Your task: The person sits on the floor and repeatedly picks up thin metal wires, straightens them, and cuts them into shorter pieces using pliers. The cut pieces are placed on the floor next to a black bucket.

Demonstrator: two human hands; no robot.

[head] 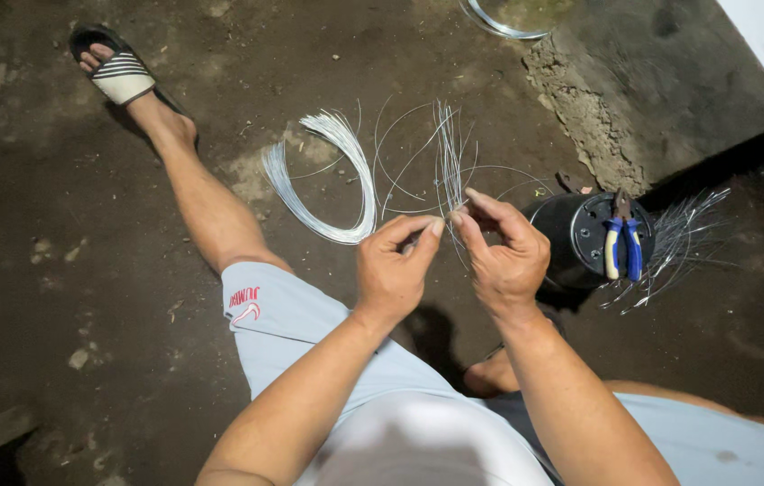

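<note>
Head view, looking down at a dirt floor [58,270].

Left hand [393,270]: grip narrow, thumb and forefinger pinched on thin wire strands [448,162]. Right hand [503,256]: grip narrow too, fingertips closed on the same strands, just beside the left fingertips, almost touching. Strands rising from the pinch point and fanning upward in frame, a few curling out in loose arcs to either side.

Wire bundle [346,180]: curved silvery hank, lying flat on the floor just left of the held strands, apart from both hands.

Black drum [580,238]: round, on its side, directly right of the right hand; flat end face turned toward the camera. Pliers [622,243] with blue and yellow handles resting on that face, jaws pointing up in frame. Cut wire ends [679,243] splayed out on the floor to the right of the drum.

Wire loop [499,25] partly in view at top edge, beside a rough concrete ledge [589,117].

Grey shorts [292,333] with a small red and white mark on the left leg. Left leg stretched out; striped sandal [116,72] on the foot, top left.
</note>
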